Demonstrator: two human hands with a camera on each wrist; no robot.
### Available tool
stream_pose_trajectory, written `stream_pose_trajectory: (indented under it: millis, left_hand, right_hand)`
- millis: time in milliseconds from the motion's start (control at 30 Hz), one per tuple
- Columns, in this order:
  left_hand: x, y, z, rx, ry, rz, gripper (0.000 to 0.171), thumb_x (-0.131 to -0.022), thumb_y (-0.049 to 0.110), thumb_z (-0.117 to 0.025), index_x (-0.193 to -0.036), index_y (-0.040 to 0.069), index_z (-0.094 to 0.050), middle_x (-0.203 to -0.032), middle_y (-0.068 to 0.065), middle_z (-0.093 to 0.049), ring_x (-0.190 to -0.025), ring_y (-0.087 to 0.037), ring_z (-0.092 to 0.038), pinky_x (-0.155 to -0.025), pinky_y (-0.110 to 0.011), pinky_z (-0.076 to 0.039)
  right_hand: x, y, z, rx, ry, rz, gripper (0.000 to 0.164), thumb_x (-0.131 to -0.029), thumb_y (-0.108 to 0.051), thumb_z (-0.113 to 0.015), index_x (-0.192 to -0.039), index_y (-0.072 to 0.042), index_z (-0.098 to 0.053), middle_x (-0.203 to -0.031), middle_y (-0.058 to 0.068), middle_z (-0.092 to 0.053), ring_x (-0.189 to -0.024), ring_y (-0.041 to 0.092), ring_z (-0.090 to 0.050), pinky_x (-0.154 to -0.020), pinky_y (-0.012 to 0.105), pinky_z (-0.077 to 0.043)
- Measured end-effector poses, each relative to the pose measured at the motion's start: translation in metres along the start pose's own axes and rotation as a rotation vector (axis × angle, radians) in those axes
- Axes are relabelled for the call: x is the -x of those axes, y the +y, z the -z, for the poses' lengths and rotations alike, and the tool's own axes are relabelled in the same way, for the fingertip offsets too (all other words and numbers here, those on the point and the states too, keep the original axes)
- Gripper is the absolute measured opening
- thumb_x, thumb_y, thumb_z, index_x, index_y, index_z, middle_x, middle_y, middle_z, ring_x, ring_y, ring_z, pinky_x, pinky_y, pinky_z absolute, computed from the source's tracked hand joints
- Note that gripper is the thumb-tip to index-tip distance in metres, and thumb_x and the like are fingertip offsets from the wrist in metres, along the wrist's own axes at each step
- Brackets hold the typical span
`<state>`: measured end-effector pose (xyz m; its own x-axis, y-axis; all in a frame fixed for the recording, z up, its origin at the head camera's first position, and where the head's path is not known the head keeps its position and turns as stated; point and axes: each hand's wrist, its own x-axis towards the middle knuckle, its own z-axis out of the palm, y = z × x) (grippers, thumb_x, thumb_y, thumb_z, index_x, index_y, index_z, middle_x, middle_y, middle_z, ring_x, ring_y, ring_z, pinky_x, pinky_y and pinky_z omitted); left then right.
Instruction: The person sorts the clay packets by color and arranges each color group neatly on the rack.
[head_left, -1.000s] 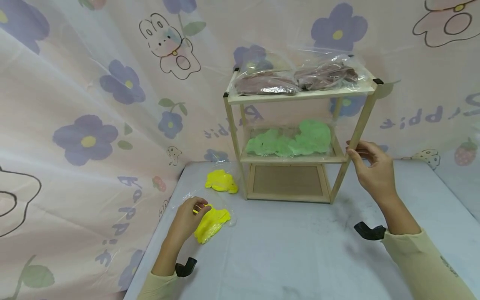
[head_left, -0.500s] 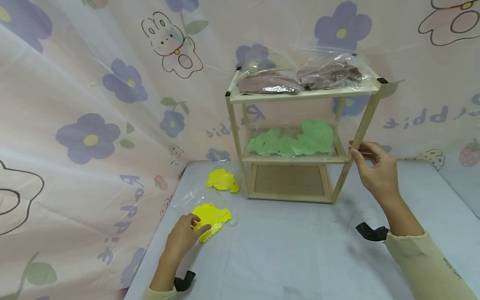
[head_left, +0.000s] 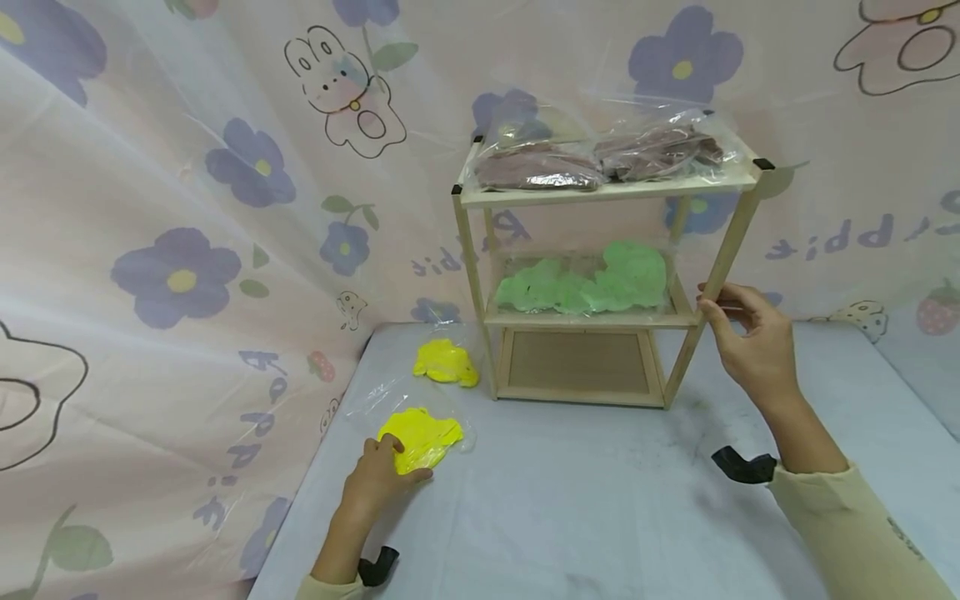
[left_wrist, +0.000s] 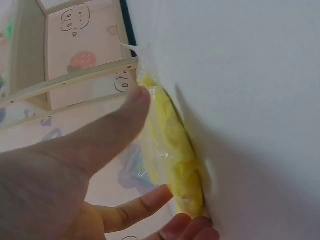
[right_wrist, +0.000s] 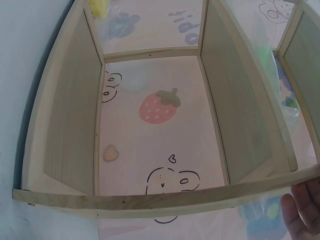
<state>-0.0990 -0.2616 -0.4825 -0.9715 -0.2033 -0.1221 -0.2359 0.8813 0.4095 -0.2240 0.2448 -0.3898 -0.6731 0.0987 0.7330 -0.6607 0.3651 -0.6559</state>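
Note:
A small wooden shelf rack (head_left: 591, 318) stands at the back, with black caps on its upper corners. My right hand (head_left: 757, 346) grips its right front post between thumb and fingers, at the middle shelf's height. In the right wrist view, only fingertips (right_wrist: 302, 210) show, beside the post. A flat clear bag of yellow clay-like stuff (head_left: 422, 437) lies on the table, left of the rack. My left hand (head_left: 377, 479) is spread at its near end, thumb to the right. In the left wrist view, its thumb and fingertips lie along the bag (left_wrist: 172, 145) from either side.
A second yellow bag (head_left: 444, 362) lies behind the first, close to the rack's left leg. Bags of green stuff (head_left: 585, 279) sit on the middle shelf, and brown bags (head_left: 536, 169) on the top one. A printed curtain (head_left: 180, 358) hangs behind and left of the table (head_left: 570, 500).
My left hand has drawn back toward me from over the near yellow bag, then spread its fingers at the bag's near end. The right hand keeps its grip on the post.

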Motion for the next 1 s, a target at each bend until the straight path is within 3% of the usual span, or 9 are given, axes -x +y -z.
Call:
stream_pose_trajectory:
  millis: [167, 300, 433, 667, 1000]
  left_hand:
    - [0.000, -0.002, -0.002, 0.039, 0.023, 0.002, 0.066, -0.082, 0.032, -0.096, -0.127, -0.001, -0.060, -0.112, -0.026, -0.054, -0.084, -0.031, -0.059, -0.069, -0.043, -0.056]
    - [-0.003, -0.008, -0.004, 0.065, 0.053, -0.014, 0.069, -0.083, 0.023, -0.096, -0.131, -0.007, -0.057, -0.114, -0.031, -0.055, -0.093, -0.036, -0.063, -0.082, -0.055, -0.061]
    - [-0.005, -0.016, -0.003, 0.087, 0.077, -0.016, 0.075, -0.083, 0.017, -0.095, -0.136, -0.012, -0.052, -0.118, -0.036, -0.054, -0.104, -0.044, -0.064, -0.095, -0.064, -0.058]
    - [-0.007, -0.020, 0.005, 0.110, 0.098, 0.008, 0.086, -0.082, 0.011, -0.094, -0.144, -0.019, -0.043, -0.120, -0.041, -0.057, -0.107, -0.052, -0.064, -0.096, -0.067, -0.055]
    - [-0.009, -0.027, 0.009, 0.134, 0.156, 0.002, 0.072, -0.086, 0.002, -0.086, -0.141, -0.024, -0.045, -0.121, -0.043, -0.062, -0.112, -0.057, -0.064, -0.097, -0.070, -0.054]
  right_hand:
    - [0.000, 0.000, -0.001, -0.004, -0.001, 0.002, 0.022, -0.098, 0.012, -0.071, -0.120, 0.015, -0.071, -0.114, -0.015, -0.074, -0.102, 0.001, -0.068, -0.092, 0.010, -0.053]
    - [0.001, 0.000, -0.001, 0.000, 0.000, -0.005, 0.022, -0.099, 0.011, -0.071, -0.120, 0.015, -0.071, -0.114, -0.019, -0.073, -0.102, 0.000, -0.068, -0.092, 0.009, -0.053]
    - [0.001, -0.001, -0.001, 0.001, 0.001, -0.008, 0.022, -0.099, 0.011, -0.070, -0.120, 0.015, -0.071, -0.114, -0.021, -0.072, -0.102, 0.000, -0.067, -0.092, 0.009, -0.053]
    - [0.000, 0.000, 0.000, 0.006, 0.008, -0.003, 0.022, -0.099, 0.011, -0.071, -0.120, 0.015, -0.071, -0.114, -0.021, -0.072, -0.102, -0.001, -0.067, -0.092, 0.009, -0.052]
    - [0.000, -0.002, 0.000, 0.001, 0.003, 0.005, 0.020, -0.099, 0.011, -0.070, -0.119, 0.015, -0.071, -0.116, -0.014, -0.074, -0.102, 0.001, -0.068, -0.092, 0.010, -0.053]
